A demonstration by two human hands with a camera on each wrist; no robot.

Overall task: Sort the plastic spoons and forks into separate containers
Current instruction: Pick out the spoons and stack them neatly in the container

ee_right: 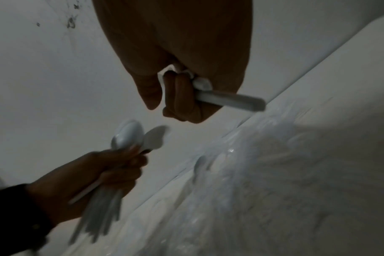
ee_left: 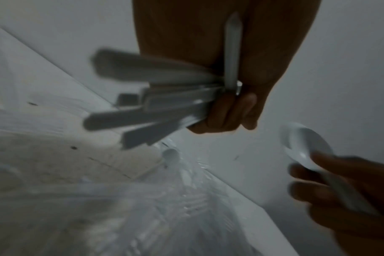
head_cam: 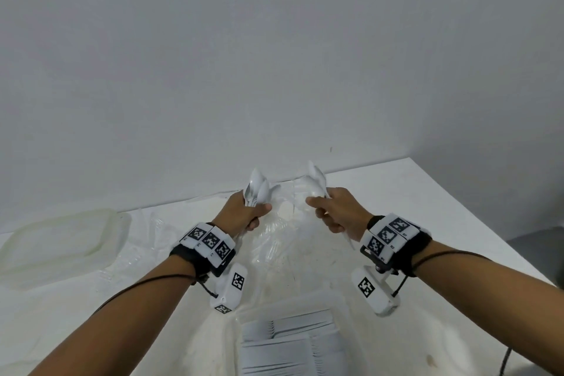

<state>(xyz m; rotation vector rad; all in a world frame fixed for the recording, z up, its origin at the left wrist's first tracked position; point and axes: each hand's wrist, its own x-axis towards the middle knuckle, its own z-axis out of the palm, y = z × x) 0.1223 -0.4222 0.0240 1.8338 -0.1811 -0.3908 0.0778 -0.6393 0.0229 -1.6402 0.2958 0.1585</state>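
Head view: white table (head_cam: 427, 207) butts a bare grey wall (head_cam: 274, 55), its right edge open. Left hand (head_cam: 244, 214) fists a bunch of spoons (head_cam: 258, 188); right hand (head_cam: 338, 212) fists a few spoons (head_cam: 317, 180). Near container (head_cam: 290, 342) holds stacked cutlery; lid (head_cam: 61, 241) lies far left.

Left wrist view: handles (ee_left: 160, 104) fan from curled fingers (ee_left: 228, 110); crumpled clear plastic (ee_left: 164, 207) lies below.

Right wrist view: fingers (ee_right: 182, 97) curl round one handle (ee_right: 230, 101).

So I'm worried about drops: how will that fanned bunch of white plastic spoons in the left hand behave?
The white plastic spoons probably slide easily: their smooth handles already splay apart below the left hand. They look thin, so likely light and slightly bendy.
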